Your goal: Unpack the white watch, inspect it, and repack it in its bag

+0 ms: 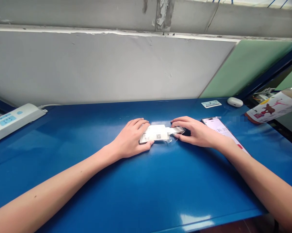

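On the blue table lies a flat white piece with small dark print (pixel 157 133), with a thin dark edge at its lower left. My left hand (pixel 135 137) grips its left end, fingers over the far side and thumb along the near side. At its right end is a narrow pale strip with a darker end (pixel 177 130), and thin wire-like bits show below the joint. My right hand (pixel 190 130) is curled round that strip, thumb on the near side and fingers on the far side. The palm side of my right hand is partly in shadow.
A phone (pixel 220 131) showing a timer lies beside my right wrist. Behind it are a card (pixel 211 104) and a white earbud case (pixel 235 102). A labelled bottle (pixel 275 106) lies at right. At left is a white power strip (pixel 15 121). A wall (pixel 107 68) borders the table's back.
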Demonstrator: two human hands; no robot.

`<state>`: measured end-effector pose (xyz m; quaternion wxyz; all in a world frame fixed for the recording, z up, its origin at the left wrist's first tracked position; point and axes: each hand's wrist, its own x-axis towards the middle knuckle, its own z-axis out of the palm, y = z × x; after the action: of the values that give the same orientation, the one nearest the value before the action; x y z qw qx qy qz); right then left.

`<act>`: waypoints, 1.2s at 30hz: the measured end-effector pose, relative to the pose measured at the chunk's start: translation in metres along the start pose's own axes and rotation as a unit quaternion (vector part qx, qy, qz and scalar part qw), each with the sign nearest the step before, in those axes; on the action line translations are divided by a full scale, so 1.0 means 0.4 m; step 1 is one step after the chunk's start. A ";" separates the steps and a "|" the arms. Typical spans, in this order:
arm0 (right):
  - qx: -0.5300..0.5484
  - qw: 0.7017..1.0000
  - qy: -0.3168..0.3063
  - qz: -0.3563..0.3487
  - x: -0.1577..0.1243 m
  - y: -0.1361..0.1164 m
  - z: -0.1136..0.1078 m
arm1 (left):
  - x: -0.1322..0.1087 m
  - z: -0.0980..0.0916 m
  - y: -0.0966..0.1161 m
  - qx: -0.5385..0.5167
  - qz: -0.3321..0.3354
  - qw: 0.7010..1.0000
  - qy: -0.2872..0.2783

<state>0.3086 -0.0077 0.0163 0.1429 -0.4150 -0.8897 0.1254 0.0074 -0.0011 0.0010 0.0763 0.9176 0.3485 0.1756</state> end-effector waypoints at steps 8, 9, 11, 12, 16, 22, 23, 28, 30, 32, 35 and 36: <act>-0.006 1.000 0.010 -0.017 0.007 -0.008 0.024 | -0.001 0.000 0.000 0.003 0.000 1.000 -0.005; -0.007 1.000 0.008 -0.018 0.006 -0.009 0.021 | -0.002 0.000 0.000 0.000 -0.001 1.000 -0.004; -0.012 1.000 0.005 -0.018 0.003 -0.010 0.012 | -0.001 0.000 -0.001 -0.007 -0.002 1.000 0.000; -0.016 1.000 0.003 -0.014 0.002 -0.010 0.007 | -0.001 0.000 -0.001 -0.010 -0.002 1.000 0.003; -0.032 0.999 0.013 0.012 -0.003 0.000 -0.012 | 0.001 -0.002 -0.003 -0.016 -0.004 1.000 0.008; -0.071 0.990 0.109 0.055 -0.005 0.029 -0.031 | 0.000 0.001 -0.008 -0.029 -0.011 0.999 0.011; -0.069 0.988 0.123 0.066 -0.005 0.032 -0.033 | -0.001 0.002 -0.008 -0.031 -0.011 0.999 0.011; -0.028 0.983 0.159 0.085 -0.001 0.024 -0.033 | -0.001 0.000 -0.006 -0.033 -0.011 0.999 0.003; -0.010 0.982 0.172 0.075 0.002 0.017 -0.027 | 0.000 -0.001 -0.005 -0.032 -0.013 0.999 -0.002; 0.007 0.982 0.179 0.060 0.003 0.012 -0.020 | 0.001 -0.002 -0.005 -0.034 -0.020 0.999 -0.009; 0.027 0.984 0.172 0.034 0.003 0.004 -0.014 | 0.000 -0.003 -0.005 -0.047 -0.058 0.997 -0.013; 0.030 0.985 0.170 0.027 0.002 0.001 -0.014 | 0.000 -0.003 -0.004 -0.054 -0.072 0.996 -0.004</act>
<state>0.3103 -0.0062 0.0214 0.3007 -0.4495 -0.8370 0.0834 0.0058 0.0000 0.0017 0.1392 0.8855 0.4031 0.1844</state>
